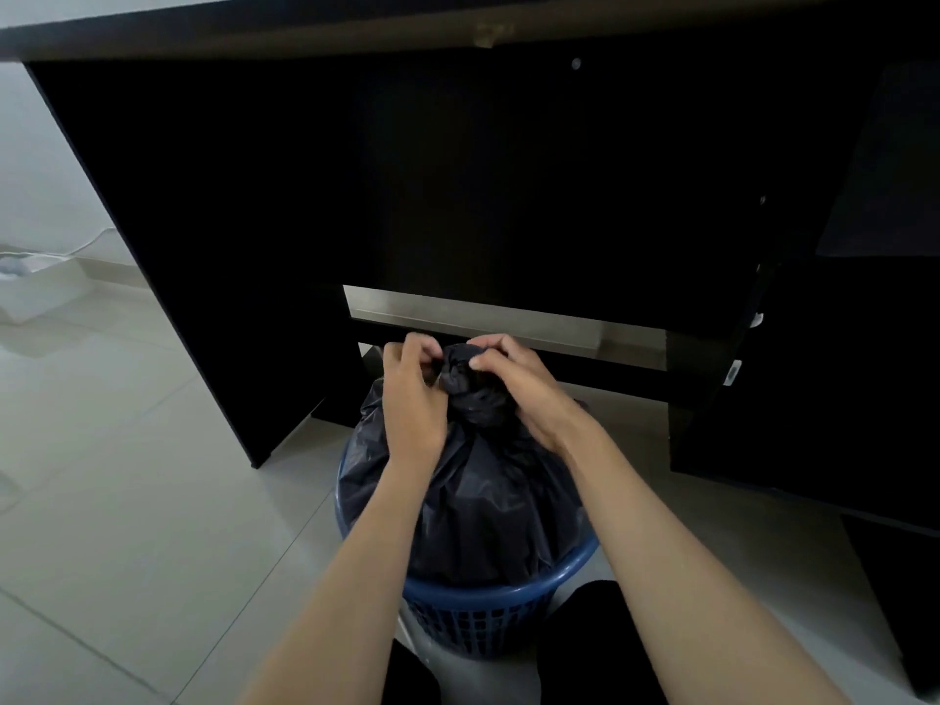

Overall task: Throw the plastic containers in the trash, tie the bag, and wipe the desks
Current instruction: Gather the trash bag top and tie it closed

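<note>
A black trash bag (488,496) bulges out of a blue perforated plastic bin (478,618) on the floor in front of a dark desk. The bag's mouth is gathered into a twisted bunch (465,379) at the top. My left hand (412,394) pinches the bunch from the left, fingers curled into the plastic. From the right, my right hand (513,384) grips the same bunch, thumb pressed on its top. The bag's contents are hidden; no plastic containers show.
The black desk (264,38) spans the top, its side panel (168,246) on the left and a metal footrail (483,318) just behind the bag. A dark drawer unit (814,374) stands at right. Pale floor tiles (127,501) extend left, with a white cable (30,262) far left.
</note>
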